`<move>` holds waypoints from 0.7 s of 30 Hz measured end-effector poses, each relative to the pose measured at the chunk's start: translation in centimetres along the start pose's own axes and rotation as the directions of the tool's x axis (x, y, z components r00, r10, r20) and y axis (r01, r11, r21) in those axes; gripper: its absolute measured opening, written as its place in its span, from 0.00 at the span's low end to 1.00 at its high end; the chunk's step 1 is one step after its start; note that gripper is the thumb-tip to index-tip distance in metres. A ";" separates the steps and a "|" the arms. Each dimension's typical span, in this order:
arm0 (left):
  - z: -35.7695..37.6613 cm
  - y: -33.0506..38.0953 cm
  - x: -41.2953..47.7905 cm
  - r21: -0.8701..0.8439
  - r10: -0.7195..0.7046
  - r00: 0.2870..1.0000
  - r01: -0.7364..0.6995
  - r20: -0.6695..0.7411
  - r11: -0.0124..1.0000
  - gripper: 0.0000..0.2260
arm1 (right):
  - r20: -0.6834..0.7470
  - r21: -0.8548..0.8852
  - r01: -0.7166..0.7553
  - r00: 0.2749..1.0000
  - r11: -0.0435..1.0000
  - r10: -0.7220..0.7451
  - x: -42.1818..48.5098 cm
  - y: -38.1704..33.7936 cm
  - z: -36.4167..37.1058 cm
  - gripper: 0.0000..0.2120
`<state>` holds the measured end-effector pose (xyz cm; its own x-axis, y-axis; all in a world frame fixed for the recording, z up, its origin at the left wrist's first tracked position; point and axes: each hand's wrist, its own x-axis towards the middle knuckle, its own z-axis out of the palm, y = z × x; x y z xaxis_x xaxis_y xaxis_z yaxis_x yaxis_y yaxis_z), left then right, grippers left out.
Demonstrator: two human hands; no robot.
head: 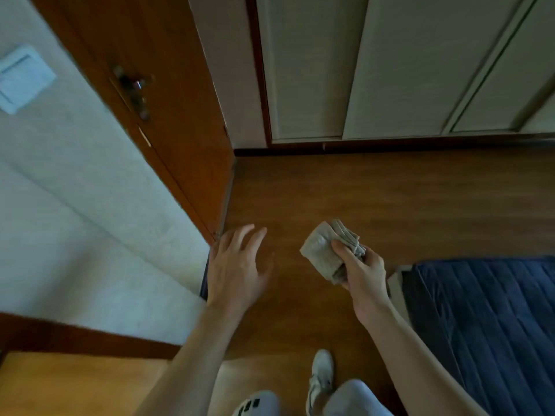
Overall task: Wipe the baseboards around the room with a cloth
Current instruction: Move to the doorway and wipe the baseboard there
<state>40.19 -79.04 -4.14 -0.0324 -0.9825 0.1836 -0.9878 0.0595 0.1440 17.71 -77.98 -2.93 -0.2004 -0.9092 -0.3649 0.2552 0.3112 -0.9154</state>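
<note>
My right hand [362, 274] grips a folded beige cloth [326, 250] above the wooden floor, thumb pressed on top of it. My left hand [237, 265] hovers with its fingers spread and holds nothing, close to the bottom corner of the brown door [180, 121]. A dark baseboard [390, 144] runs along the foot of the far wall under the pale closet panels. Another strip of dark baseboard [75, 334] shows at the lower left under the white wall.
The brown door with a metal handle [135, 91] stands open against the white wall on the left. A blue quilted mattress [486, 319] lies on the floor at the right. My shoe [321, 376] and knees are at the bottom. A light switch [21, 79] sits on the left wall.
</note>
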 end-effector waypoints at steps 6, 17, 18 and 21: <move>1.5 2.4 8.6 -0.046 -0.028 1.000 0.028 -0.010 0.999 0.38 | 0.040 -0.010 -0.021 0.999 1.000 0.022 9.9 -4.3 0.8 0.07; 5.0 -1.3 19.6 -0.073 -0.169 0.985 0.167 -0.029 0.983 0.25 | 0.146 0.003 -0.198 0.970 0.980 0.195 23.7 -6.2 7.9 0.09; 5.3 -1.8 20.7 -0.084 -0.185 0.982 0.181 -0.042 0.980 0.25 | 0.164 -0.003 -0.197 0.967 0.980 0.195 25.2 -6.7 8.9 0.09; 6.1 -3.6 24.8 -0.120 -0.250 0.966 0.241 -0.065 0.963 0.28 | 0.209 -0.043 -0.179 0.960 0.983 0.184 29.7 -8.1 12.3 0.09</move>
<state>42.02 -104.68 -5.99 0.2253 -0.9526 0.2044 -0.9407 -0.1581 0.3000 21.38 -110.87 -4.29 0.0523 -0.8736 -0.4839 0.2456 0.4809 -0.8417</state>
